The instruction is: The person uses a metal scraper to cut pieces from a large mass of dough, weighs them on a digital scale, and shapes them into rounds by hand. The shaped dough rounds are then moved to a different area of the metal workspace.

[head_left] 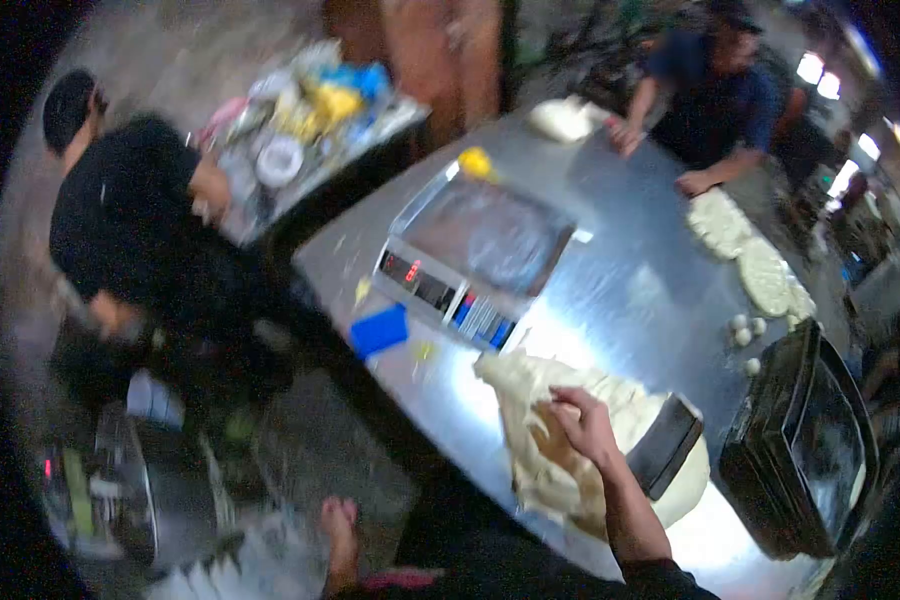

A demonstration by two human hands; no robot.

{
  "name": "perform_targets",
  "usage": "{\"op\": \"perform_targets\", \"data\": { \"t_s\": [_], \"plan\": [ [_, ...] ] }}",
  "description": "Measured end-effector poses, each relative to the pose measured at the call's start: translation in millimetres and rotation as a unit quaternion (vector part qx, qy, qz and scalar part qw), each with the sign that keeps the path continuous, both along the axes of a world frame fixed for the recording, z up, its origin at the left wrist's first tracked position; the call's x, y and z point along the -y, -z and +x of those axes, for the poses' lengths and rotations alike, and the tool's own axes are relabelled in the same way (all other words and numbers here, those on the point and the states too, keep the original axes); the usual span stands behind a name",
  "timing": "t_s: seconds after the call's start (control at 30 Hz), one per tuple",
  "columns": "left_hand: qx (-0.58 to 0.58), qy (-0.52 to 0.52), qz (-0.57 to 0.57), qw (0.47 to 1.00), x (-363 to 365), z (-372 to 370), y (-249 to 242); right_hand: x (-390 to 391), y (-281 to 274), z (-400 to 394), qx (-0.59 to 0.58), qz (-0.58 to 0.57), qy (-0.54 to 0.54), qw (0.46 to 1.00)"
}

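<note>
A large mass of pale dough [535,480] lies on the metal table near its front edge. My right hand [585,428] is over the dough, its fingers loosely bent and apart, with nothing seen in them. Below those fingers is a brownish patch. On the dough, just right of my forearm, rests a dark rectangular block or blade [663,445]. My left hand [339,520] hangs low, off the table's front side. Its fingers look curled in, and no held thing shows.
A digital scale [490,240] stands mid-table, with a blue scraper [378,330] beside it. Stacked black pans [785,450] stand at right near small dough balls [742,330] and dough slabs [760,270]. One person [715,95] is across the table; another [130,220] is at left by a cluttered table [370,135].
</note>
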State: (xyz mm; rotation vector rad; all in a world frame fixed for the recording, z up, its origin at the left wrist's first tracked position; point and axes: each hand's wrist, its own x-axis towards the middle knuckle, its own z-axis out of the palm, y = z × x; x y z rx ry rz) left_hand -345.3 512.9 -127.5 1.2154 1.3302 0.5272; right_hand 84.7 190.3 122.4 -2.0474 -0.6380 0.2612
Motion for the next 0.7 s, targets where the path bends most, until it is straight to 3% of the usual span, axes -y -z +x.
{"op": "perform_targets", "data": {
  "t_s": [0.07,0.1,0.13,0.17,0.2,0.23,0.27,0.3,0.33,0.43,0.5,0.57,0.63,0.67,0.7],
  "plan": [
    [-0.078,0.003,-0.069,0.995,-4.4,21.6,-31.9,-36.1,-2.0,-18.9,-0.077,0.001,-0.051,0.996],
    [0.075,0.020,-0.018,0.997,-5.3,28.4,-14.1,-54.5,4.3,-27.2,-0.108,-0.015,-0.082,0.991],
    [0.144,0.044,-0.032,0.988,-9.7,46.9,-27.8,-77.2,9.8,-32.1,-0.044,-0.037,-0.135,0.989],
    [0.131,0.035,-0.120,0.983,-31.4,67.8,-11.7,-103.4,11.4,-32.5,0.021,-0.057,-0.184,0.981],
    [0.184,0.096,-0.133,0.969,-40.4,80.7,-14.9,-133.5,-11.8,-33.6,0.011,-0.222,-0.198,0.954],
    [0.243,0.158,-0.140,0.947,-52.9,109.4,-18.8,-155.6,29.0,-27.7,0.044,-0.106,-0.214,0.970],
    [0.142,0.200,-0.045,0.969,-56.3,143.7,-37.6,-183.1,29.1,-17.7,0.008,-0.123,-0.245,0.962],
    [0.026,0.242,0.037,0.969,-50.1,160.0,-61.4,-201.4,56.9,-16.6,0.093,-0.152,-0.208,0.962],
    [0.054,0.263,0.046,0.962,-56.0,175.1,-74.3,-218.9,75.0,-8.0,0.218,-0.213,-0.210,0.929],
    [0.089,0.288,0.047,0.952,-73.6,215.2,-108.2,-225.0,89.7,-10.8,0.268,-0.332,-0.214,0.879],
    [0.100,0.299,0.047,0.948,-89.4,232.1,-128.6,-209.5,87.0,-18.7,0.232,-0.358,-0.231,0.875],
    [0.136,0.304,0.029,0.942,-111.3,256.0,-144.8,-194.3,54.5,-6.5,0.120,-0.326,-0.271,0.898],
    [0.219,0.304,0.099,0.922,-137.7,315.2,-167.3,-200.9,5.2,31.0,-0.081,-0.211,-0.162,0.961],
    [0.284,0.306,0.125,0.900,-151.7,356.6,-167.8,-205.8,4.6,53.2,0.051,-0.096,-0.079,0.991],
    [0.269,0.319,0.169,0.893,-159.8,403.5,-196.5,-213.1,-18.2,84.4,0.131,-0.085,-0.052,0.986]
  ]
}}
